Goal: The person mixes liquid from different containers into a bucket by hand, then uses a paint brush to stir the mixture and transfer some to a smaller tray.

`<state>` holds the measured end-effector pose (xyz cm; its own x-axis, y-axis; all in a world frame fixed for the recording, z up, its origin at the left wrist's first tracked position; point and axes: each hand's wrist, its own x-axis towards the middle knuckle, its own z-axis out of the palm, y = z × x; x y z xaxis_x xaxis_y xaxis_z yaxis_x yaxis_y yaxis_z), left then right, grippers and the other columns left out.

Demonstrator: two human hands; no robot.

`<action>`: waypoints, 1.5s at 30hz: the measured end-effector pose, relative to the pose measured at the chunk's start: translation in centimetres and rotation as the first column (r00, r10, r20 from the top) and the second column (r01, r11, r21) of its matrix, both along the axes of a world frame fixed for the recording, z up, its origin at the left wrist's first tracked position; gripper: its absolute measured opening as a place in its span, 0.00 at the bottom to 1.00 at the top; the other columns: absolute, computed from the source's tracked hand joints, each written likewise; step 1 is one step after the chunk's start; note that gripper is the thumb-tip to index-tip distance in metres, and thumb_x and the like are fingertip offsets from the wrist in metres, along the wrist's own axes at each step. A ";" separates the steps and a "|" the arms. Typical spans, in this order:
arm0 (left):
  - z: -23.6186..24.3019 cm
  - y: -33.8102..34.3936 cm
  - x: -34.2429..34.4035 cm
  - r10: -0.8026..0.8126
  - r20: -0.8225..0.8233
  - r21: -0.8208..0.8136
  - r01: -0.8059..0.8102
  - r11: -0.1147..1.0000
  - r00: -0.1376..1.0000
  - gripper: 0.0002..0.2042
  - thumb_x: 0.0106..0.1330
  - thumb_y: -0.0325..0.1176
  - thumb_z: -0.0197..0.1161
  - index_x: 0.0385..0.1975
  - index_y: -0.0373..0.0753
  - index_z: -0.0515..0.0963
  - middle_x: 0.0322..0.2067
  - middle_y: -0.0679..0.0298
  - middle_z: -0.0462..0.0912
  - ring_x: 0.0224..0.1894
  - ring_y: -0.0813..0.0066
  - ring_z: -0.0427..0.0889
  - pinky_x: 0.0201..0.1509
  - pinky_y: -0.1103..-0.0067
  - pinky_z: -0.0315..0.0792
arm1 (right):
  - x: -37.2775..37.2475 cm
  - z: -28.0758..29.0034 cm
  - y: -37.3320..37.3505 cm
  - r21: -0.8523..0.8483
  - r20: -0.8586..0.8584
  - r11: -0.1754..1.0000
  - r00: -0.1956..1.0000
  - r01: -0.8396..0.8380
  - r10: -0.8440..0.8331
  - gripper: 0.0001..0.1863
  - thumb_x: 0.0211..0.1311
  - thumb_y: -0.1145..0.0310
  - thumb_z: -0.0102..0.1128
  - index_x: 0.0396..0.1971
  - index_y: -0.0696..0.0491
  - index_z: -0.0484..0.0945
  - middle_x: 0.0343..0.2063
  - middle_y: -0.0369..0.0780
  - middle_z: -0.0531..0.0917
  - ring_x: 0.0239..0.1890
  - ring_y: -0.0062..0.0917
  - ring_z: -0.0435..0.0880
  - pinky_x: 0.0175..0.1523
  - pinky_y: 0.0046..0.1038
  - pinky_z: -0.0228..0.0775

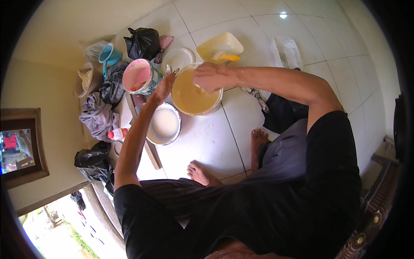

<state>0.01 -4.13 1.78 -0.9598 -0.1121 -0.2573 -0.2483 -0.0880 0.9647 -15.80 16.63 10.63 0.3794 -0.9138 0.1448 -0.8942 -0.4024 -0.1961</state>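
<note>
A round bucket [188, 96] holding yellowish-tan liquid stands on the white tiled floor in front of me. My left hand [163, 87] rests against its left rim. My right hand [212, 77] is closed over the bucket's far right rim, fingers curled around something I cannot make out. Just below the bucket sits a second bucket [164, 124] with white liquid, partly hidden behind my left forearm.
A pink-lined bucket [139, 76], a black plastic bag [142, 42], a teal cup [108, 54], a white lid [177, 58] and a yellow tub [220, 47] lie beyond. Crumpled grey cloths [100, 115] and a small pink bottle [117, 134] lie left. My bare feet [202, 173] rest below.
</note>
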 end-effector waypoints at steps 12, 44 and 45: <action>-0.4 -0.9 1.1 -0.079 -0.060 0.012 0.080 0.997 0.995 0.44 0.64 0.71 0.33 0.67 0.36 0.55 0.64 0.59 0.63 0.66 0.68 0.60 0.70 0.73 0.51 | 2.3 4.5 -0.7 0.208 -0.105 0.975 0.993 0.074 -0.053 0.07 0.28 0.74 0.62 0.14 0.60 0.76 0.19 0.49 0.79 0.23 0.41 0.79 0.27 0.37 0.70; -0.3 0.0 0.5 0.005 0.012 0.022 -0.005 1.000 1.000 0.40 0.69 0.65 0.30 0.66 0.34 0.55 0.62 0.60 0.63 0.64 0.71 0.61 0.68 0.75 0.53 | 0.8 1.8 -0.1 0.042 -0.149 0.998 0.988 0.040 -0.033 0.06 0.27 0.77 0.61 0.13 0.59 0.76 0.17 0.48 0.78 0.23 0.41 0.79 0.26 0.36 0.71; -0.2 -0.4 0.8 0.009 -0.029 0.017 -0.008 1.000 1.000 0.40 0.69 0.65 0.30 0.66 0.34 0.55 0.62 0.60 0.64 0.64 0.71 0.61 0.68 0.76 0.53 | 1.6 2.4 -0.2 0.156 -0.209 0.987 0.978 0.037 -0.004 0.06 0.27 0.77 0.61 0.14 0.60 0.76 0.17 0.48 0.78 0.24 0.41 0.80 0.27 0.36 0.71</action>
<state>0.85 -4.57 1.54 -0.9659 -0.1158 -0.2315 -0.2197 -0.1067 0.9697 -14.20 16.44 13.01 0.3668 -0.9266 -0.0825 -0.9298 -0.3622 -0.0649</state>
